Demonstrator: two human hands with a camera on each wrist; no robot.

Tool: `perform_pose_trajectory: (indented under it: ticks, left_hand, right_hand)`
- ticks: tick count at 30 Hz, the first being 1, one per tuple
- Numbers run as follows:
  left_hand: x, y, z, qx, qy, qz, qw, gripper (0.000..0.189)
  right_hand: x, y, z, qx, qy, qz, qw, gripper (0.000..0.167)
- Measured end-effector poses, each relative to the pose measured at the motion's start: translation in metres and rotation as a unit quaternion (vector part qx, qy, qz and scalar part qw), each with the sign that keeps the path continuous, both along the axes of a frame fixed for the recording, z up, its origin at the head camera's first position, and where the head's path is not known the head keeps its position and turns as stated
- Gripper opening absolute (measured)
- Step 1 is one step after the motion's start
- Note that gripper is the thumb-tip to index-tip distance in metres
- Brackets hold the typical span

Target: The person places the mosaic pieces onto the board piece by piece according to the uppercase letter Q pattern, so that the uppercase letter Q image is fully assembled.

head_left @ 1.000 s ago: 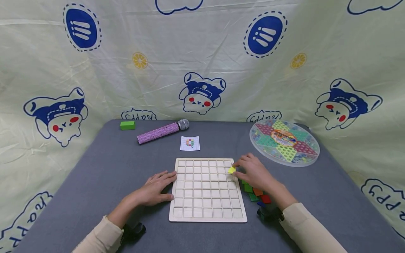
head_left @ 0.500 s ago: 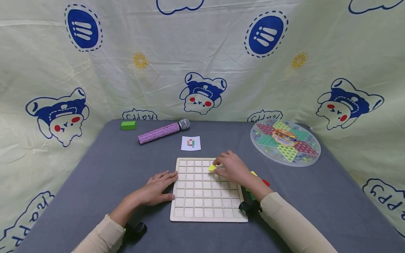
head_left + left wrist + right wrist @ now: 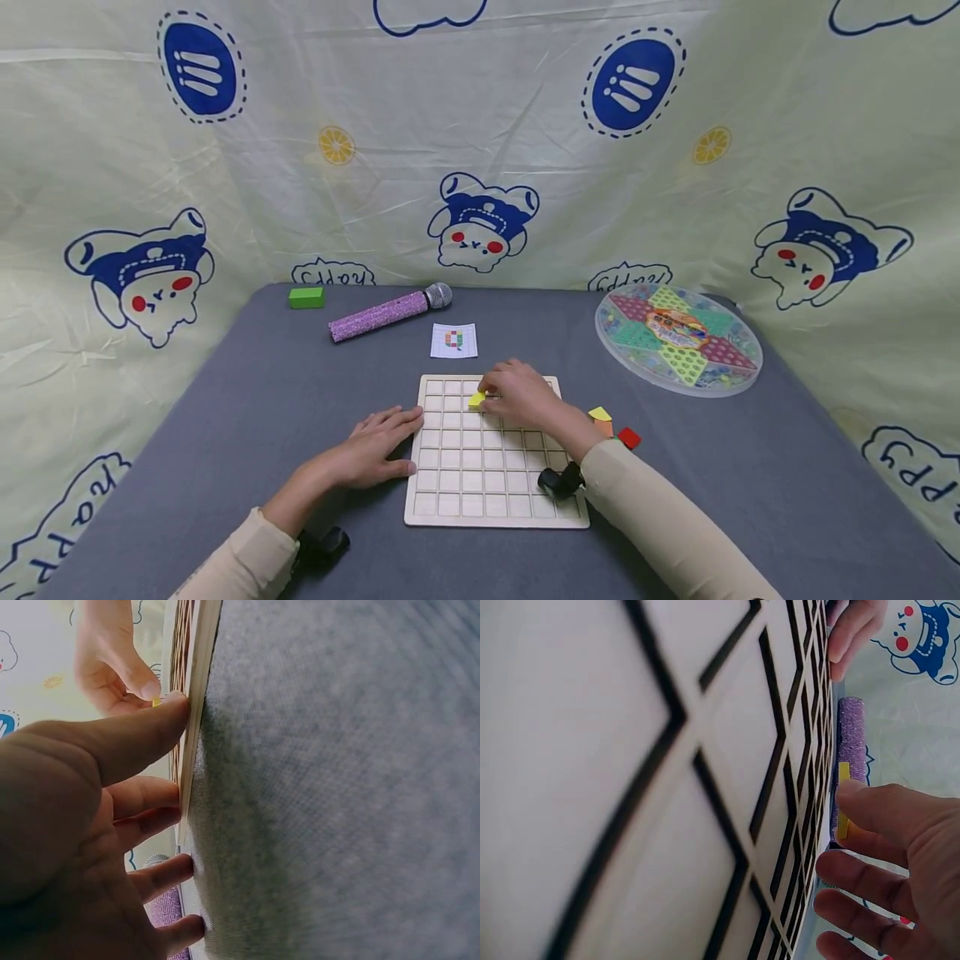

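Observation:
A wooden grid board [image 3: 480, 483] lies flat on the grey table. My right hand [image 3: 522, 395] is over its upper part and pinches a yellow tile [image 3: 476, 402] between thumb and index finger. In the right wrist view the yellow tile [image 3: 844, 799] shows edge-on, close to the board's surface; whether it touches cannot be told. My left hand [image 3: 372, 448] rests at the board's left edge with fingers spread. The left wrist view has its thumb and fingers [image 3: 147, 796] against the board's side.
Several coloured tiles, among them a red tile [image 3: 629, 437], lie right of the board, partly behind the right forearm. Beyond it are a small pattern card [image 3: 453, 341], a purple glittery microphone [image 3: 378, 316], a green block [image 3: 307, 297] and a round star-patterned game board [image 3: 678, 337].
My right hand has carried the yellow tile leftward from the board's right edge to its upper middle. More tiles at the right have come into sight. The left hand has stayed put.

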State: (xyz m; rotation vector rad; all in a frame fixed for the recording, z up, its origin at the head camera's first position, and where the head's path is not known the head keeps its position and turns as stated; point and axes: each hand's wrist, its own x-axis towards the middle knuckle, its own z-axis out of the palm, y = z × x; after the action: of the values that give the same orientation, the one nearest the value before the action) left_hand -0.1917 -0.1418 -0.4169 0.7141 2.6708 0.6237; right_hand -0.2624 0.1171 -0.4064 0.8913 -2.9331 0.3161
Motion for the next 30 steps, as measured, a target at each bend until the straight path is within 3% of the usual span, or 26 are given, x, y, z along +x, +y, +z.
perform_pose_trajectory:
  ticks: [18,30]
  left_hand:
    - [0.0009,-0.0010,0.0019,0.002,-0.002,-0.008,1.0000,0.069]
    - [0.0019,-0.0016,0.0020,0.009,0.000,-0.011,0.9999,0.067]
  right_hand:
    - [-0.0061,-0.0093,-0.0061,0.025,-0.009,0.008,0.9996,0.020]
    - [-0.0029,-0.0057,-0.0038,0.010,-0.005,0.010,0.9999,0.023]
